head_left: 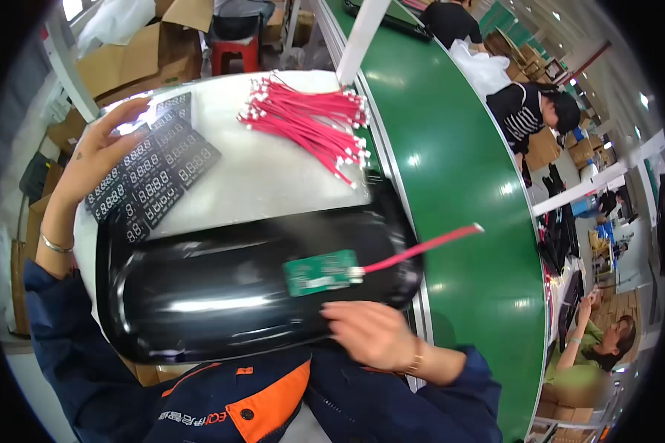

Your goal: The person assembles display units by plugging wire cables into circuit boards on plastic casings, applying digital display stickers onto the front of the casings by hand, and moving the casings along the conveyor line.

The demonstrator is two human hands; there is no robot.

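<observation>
A glossy black plastic housing (199, 292) lies across the front of the work surface, by my body. On its right part rests a green circuit board (323, 272), with a red cable (421, 249) plugged into its right end and reaching past the housing's edge. My right hand (373, 334) is just below the board, over the housing's front edge, slightly blurred, fingers loosely extended with nothing visible in them. My left hand (107, 151) is at the dark digital display panels (162, 166), thumb and fingers apart; whether it touches them I cannot tell.
A pile of red cables with white connectors (307, 122) lies on the white work surface (273, 181). A green conveyor belt (465, 184) runs along the right, beside a metal rail. Cardboard boxes (129, 63) stand at the back left. Co-workers (524, 111) sit across the belt.
</observation>
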